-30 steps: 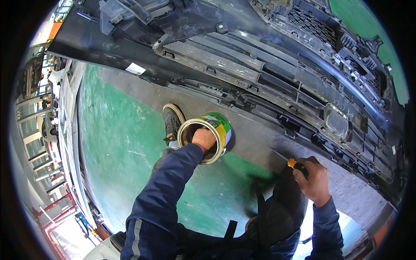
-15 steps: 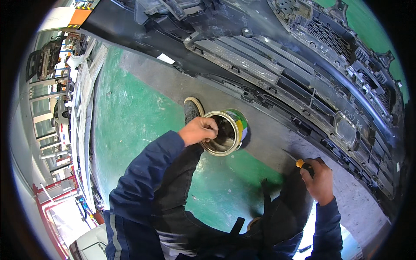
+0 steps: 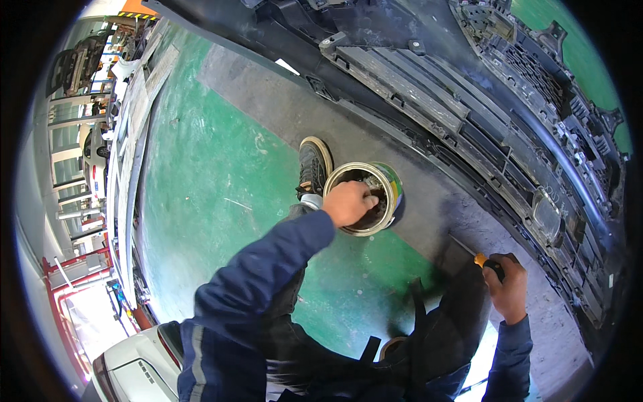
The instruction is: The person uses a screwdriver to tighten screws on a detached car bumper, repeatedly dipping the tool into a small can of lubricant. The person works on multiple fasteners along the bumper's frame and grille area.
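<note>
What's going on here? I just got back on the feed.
The person's left hand is at the mouth of an open can beside their shoe; whether it holds anything is unclear. The right hand grips a screwdriver, apart from the can. A large black slatted car part lies beyond.

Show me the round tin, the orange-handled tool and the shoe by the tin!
Round tin [image 3: 395, 184], head view: on its coloured outer wall.
Orange-handled tool [image 3: 480, 260], head view: on its handle's orange part.
Shoe [image 3: 312, 167], head view: on its dark upper.
</note>
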`<move>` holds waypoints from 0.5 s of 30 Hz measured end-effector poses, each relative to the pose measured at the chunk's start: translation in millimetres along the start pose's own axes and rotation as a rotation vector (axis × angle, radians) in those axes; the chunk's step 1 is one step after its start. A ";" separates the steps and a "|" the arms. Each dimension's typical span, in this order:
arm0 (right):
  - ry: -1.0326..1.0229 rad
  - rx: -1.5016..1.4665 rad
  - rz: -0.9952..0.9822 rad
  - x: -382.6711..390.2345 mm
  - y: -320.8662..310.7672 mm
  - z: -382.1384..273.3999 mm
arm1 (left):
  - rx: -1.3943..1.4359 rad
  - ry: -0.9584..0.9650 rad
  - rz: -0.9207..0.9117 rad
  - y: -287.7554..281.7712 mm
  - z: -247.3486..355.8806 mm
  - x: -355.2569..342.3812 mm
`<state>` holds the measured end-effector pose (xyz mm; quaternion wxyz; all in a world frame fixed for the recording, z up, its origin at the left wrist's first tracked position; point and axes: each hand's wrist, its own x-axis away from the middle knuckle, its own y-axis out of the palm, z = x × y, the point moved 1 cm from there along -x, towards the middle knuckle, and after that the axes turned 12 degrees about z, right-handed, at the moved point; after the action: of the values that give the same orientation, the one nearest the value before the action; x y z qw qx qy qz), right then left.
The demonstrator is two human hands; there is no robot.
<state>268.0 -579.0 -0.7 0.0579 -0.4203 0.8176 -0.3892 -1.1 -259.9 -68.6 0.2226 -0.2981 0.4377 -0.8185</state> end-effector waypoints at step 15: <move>0.035 0.050 -0.022 -13.7 1.2 -1.5 | -0.629 -0.010 0.011 98.7 -38.2 -55.2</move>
<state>275.4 -567.6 -3.7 0.0495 -0.4209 0.8037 -0.4177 22.9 -254.1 -185.4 0.1260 -0.3539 0.6701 -0.6402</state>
